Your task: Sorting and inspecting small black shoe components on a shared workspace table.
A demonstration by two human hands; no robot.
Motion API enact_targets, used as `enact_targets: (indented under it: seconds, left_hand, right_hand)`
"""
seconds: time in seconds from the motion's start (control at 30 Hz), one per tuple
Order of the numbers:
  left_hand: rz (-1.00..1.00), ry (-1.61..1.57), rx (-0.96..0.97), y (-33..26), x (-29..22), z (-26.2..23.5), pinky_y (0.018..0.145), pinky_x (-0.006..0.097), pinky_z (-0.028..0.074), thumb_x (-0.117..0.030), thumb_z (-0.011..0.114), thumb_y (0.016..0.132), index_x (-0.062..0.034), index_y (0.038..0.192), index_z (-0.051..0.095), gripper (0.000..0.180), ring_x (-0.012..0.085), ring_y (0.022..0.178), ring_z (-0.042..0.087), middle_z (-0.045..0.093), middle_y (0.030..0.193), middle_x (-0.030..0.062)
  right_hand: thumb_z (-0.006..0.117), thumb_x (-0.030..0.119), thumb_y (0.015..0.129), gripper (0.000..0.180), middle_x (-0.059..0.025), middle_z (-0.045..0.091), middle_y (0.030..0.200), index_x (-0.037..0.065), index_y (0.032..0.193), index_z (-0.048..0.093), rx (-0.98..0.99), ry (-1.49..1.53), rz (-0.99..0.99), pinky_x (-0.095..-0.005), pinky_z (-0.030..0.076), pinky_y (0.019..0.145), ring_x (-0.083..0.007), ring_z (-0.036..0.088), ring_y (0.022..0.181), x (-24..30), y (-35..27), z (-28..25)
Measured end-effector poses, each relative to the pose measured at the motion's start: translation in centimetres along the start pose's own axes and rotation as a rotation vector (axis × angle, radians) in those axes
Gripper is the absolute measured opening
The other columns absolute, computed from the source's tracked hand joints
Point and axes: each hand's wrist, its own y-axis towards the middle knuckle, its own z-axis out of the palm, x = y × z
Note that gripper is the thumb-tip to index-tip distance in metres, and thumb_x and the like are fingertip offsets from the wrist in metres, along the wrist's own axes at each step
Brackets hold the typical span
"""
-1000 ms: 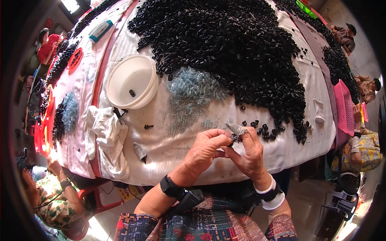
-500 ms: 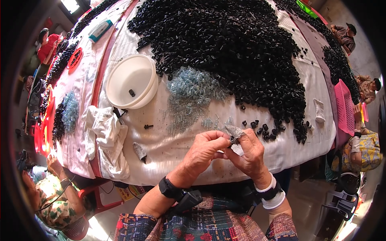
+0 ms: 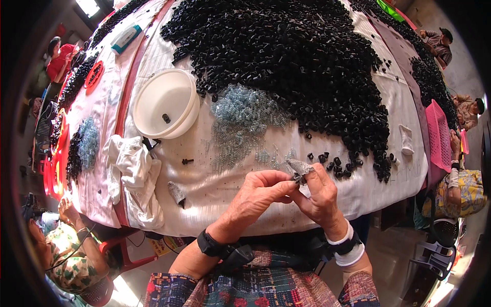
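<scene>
Both hands meet at the near edge of the surface [image 3: 215, 189], which is covered in white cloth. The left hand [image 3: 258, 192] and the right hand [image 3: 319, 197] close their fingertips narrowly on one small black part [image 3: 298, 178], held just above the cloth between them. A grey, cone-like piece [image 3: 299, 166] sticks up from the pinch, its long axis running from near right to far left, tip pointing far left; what it is exactly is too small to tell. The right hand wraps it from the right, the left hand's thumb and forefinger come in from the left. Just beyond lie loose black parts [image 3: 332, 161], a scatter of pale springs [image 3: 245, 115] and the big black heap [image 3: 286, 46]. A white bowl [image 3: 166, 102] sits far left.
</scene>
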Motion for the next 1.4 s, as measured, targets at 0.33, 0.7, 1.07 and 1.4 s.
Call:
enact_targets:
  seconds: [0.33, 0.7, 1.07, 1.4]
  left_hand:
    - [0.023, -0.013, -0.006, -0.3, -0.2, 0.5, 0.075, 0.025, 0.051, -0.016, 0.064, 0.089, 0.0015, 0.099, 0.065, 0.02, 0.0096, 0.081, 0.061, 0.066, 0.088, 0.0027]
    - [0.136, 0.052, 0.043, -2.2, -1.0, 2.6, 0.078, 0.022, 0.048, -0.008, 0.065, 0.087, 0.0046, 0.107, 0.061, 0.023, 0.006, 0.088, 0.056, 0.063, 0.095, 0.0021]
    - [0.219, 0.065, 0.081, -1.8, -1.1, 3.2, 0.075, 0.021, 0.049, -0.007, 0.065, 0.087, 0.0036, 0.104, 0.063, 0.02, 0.0061, 0.086, 0.057, 0.063, 0.094, 0.0024]
    - [0.236, 0.112, 0.042, -1.5, -0.9, 3.1, 0.072, 0.02, 0.048, -0.007, 0.064, 0.087, 0.0042, 0.101, 0.063, 0.018, 0.0058, 0.083, 0.057, 0.063, 0.091, 0.0021]
  right_hand:
    - [0.076, 0.002, 0.064, 0.045, -0.0131, 0.055, 0.085, -0.006, 0.104, 0.057, -0.008, -0.026, -0.044, -0.0356, 0.047, 0.061, -0.0278, 0.055, 0.071, 0.1, 0.0, -0.2]
    - [0.077, 0.002, 0.066, 0.048, -0.0127, 0.058, 0.091, -0.007, 0.108, 0.057, -0.081, -0.018, -0.151, -0.0358, 0.049, 0.063, -0.0287, 0.059, 0.076, 1.7, -0.4, -1.8]
    - [0.078, 0.008, 0.068, 0.044, -0.011, 0.056, 0.096, -0.003, 0.105, 0.059, -0.177, -0.14, -0.227, -0.0353, 0.048, 0.068, -0.0262, 0.056, 0.083, 1.5, -0.4, -2.3]
    - [0.078, 0.008, 0.069, 0.04, -0.0116, 0.058, 0.093, -0.006, 0.102, 0.06, -0.204, -0.18, -0.171, -0.035, 0.05, 0.066, -0.0264, 0.057, 0.078, 1.5, -0.7, -1.7]
